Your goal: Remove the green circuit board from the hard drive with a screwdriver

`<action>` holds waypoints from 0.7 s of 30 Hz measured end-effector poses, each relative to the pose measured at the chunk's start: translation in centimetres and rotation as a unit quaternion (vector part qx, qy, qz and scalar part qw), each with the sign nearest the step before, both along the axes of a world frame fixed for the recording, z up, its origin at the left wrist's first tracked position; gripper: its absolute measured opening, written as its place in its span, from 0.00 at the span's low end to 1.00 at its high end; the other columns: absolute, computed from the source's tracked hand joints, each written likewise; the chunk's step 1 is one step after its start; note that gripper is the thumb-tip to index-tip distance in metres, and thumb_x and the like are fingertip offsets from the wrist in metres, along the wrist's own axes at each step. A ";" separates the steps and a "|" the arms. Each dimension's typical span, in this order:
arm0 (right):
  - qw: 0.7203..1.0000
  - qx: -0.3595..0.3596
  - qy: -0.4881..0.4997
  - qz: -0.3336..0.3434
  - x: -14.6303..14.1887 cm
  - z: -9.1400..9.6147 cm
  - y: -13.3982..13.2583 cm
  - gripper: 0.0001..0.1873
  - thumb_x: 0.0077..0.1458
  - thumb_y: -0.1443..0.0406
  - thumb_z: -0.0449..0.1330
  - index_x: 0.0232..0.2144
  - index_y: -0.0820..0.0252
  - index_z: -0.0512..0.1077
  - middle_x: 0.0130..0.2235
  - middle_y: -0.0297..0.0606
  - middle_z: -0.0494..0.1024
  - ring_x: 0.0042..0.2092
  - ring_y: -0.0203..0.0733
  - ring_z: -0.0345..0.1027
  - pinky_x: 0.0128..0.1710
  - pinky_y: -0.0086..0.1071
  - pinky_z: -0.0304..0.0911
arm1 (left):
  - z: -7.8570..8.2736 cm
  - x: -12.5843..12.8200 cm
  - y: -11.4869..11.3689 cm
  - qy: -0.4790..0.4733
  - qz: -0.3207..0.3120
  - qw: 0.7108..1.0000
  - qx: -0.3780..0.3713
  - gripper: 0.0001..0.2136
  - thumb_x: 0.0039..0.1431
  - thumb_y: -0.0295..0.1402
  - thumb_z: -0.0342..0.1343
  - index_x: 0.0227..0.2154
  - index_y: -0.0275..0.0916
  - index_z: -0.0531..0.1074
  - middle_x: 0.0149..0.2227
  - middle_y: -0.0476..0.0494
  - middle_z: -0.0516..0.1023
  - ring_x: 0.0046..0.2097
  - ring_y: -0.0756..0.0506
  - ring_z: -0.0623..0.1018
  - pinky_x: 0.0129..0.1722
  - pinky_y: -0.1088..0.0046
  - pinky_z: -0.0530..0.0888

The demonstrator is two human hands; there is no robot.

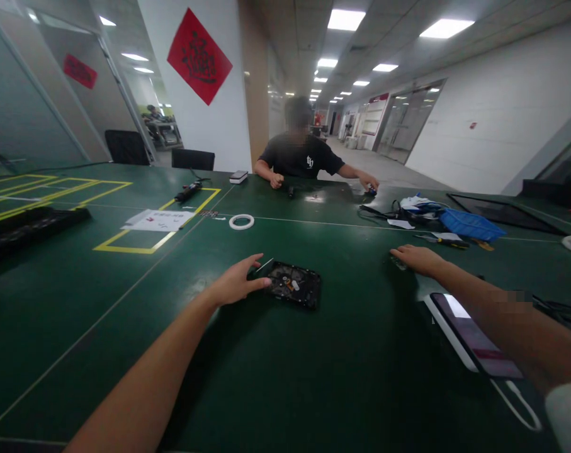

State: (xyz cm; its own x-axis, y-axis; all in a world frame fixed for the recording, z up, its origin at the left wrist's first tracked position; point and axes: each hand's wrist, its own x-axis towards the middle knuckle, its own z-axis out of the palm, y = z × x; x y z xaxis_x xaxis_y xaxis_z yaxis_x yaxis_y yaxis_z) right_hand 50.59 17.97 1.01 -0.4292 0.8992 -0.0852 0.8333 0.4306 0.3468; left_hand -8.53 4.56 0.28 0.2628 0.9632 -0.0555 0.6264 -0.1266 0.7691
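A black, shallow device casing [308, 284] lies on the green table, its inner side up with small white and orange parts. My left hand [238, 281] is at its left edge, thumb touching the casing, index finger apart from the thumb. Between them a thin silver sliver [265, 265] sticks up; I cannot tell whether it is loose or part of the casing. Further right, my right hand [417, 258] reaches forward with its fingertips closed on a small greenish circuit board [398, 264], partly covered by the fingers.
By my right forearm lies a phone [483, 343] on a white block with a cable. A blue basket [471, 224], pliers [443, 240] and cables are at the right. White tape [241, 221] and paper [157, 220] lie ahead left. A person [306, 154] sits opposite.
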 end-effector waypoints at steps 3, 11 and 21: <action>1.000 0.010 -0.011 -0.019 -0.3 0.3 -0.4 0.31 0.54 0.78 0.53 0.59 0.59 0.67 0.54 0.50 0.74 0.56 0.52 0.68 0.45 0.38 0.67 | -0.2 0.7 0.0 -0.037 0.047 0.998 -0.016 0.34 0.65 0.52 0.53 0.69 0.47 0.54 0.62 0.32 0.68 0.25 0.51 0.75 0.20 0.72 0.73; 0.977 0.133 0.064 -0.153 -2.9 3.1 0.3 0.24 0.62 0.67 0.53 0.60 0.61 0.66 0.55 0.55 0.72 0.52 0.58 0.70 0.47 0.45 0.66 | -1.3 1.0 0.7 -0.060 0.093 0.994 0.000 0.30 0.67 0.55 0.48 0.65 0.44 0.59 0.55 0.36 0.74 0.21 0.53 0.73 0.17 0.75 0.70; 0.980 0.086 0.061 -0.167 -10.6 1.3 6.0 0.19 0.64 0.71 0.49 0.52 0.67 0.74 0.51 0.62 0.75 0.50 0.59 0.74 0.47 0.46 0.66 | -1.4 0.7 0.8 -0.055 0.088 0.994 0.019 0.28 0.68 0.54 0.46 0.63 0.41 0.61 0.54 0.37 0.75 0.21 0.54 0.73 0.18 0.75 0.71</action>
